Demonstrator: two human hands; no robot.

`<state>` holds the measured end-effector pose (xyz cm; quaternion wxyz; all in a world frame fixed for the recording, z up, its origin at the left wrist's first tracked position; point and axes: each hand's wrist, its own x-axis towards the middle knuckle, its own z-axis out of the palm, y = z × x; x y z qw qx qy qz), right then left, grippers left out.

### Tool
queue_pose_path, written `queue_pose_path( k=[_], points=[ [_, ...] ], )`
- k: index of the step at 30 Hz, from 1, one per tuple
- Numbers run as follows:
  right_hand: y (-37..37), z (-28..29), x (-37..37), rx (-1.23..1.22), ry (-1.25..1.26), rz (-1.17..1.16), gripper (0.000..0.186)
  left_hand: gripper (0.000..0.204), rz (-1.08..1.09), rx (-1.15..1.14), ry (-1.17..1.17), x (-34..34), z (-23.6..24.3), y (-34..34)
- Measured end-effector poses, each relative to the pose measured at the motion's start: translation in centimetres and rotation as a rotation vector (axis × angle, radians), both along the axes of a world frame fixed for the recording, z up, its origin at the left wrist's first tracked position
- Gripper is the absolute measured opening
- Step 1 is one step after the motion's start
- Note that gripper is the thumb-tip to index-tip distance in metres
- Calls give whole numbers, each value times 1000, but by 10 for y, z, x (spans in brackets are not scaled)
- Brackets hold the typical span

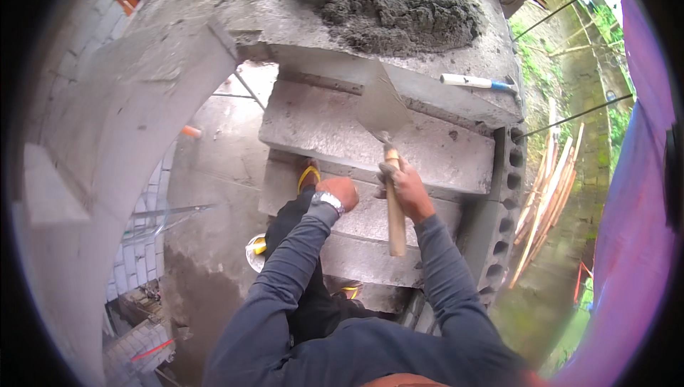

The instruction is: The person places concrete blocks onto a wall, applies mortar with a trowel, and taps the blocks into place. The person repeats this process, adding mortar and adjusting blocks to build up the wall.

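My right hand (407,187) is wrapped round the wooden handle of a pointed trowel (382,105). Its grey-smeared metal blade points away from me, above the concrete steps (313,120). The handle's butt sticks out below my fist. To its left, my left hand (339,193) is curled closed near my knee, with a watch on its wrist. No object shows in it, and its fingertips are out of sight. Beyond the trowel, a heap of wet grey mortar (406,13) lies on the upper landing. A white-and-blue handled tool (474,82) lies along the landing's front edge.
The steps drop toward my feet, which wear yellow-strapped sandals. A white bucket (254,253) with something yellow in it stands by my left leg. Hollow blocks (502,223) edge the right side. Farther right lie wooden strips (547,198) below, and a purple sheet (638,230) hangs.
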<state>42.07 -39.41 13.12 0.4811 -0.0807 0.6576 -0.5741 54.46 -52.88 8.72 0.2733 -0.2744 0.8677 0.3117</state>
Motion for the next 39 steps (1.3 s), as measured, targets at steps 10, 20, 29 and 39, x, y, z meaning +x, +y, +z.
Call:
queue_pose_path(
  k=[10,20,29,39],
  points=[
    [-174,9,-88,124,-269,26,23,55,-649,326,-58,-51,-41,-52],
    [-440,-42,-258,27,-6,-19,19,38,-484,314,15,-72,-61,-108],
    [-396,12,-239,-142,76,71,20,33,-388,297,135,-76,-66,-116],
    [-407,12,-221,761,1281,334,44,39,-388,268,183,-92,-49,-102]
  ],
)
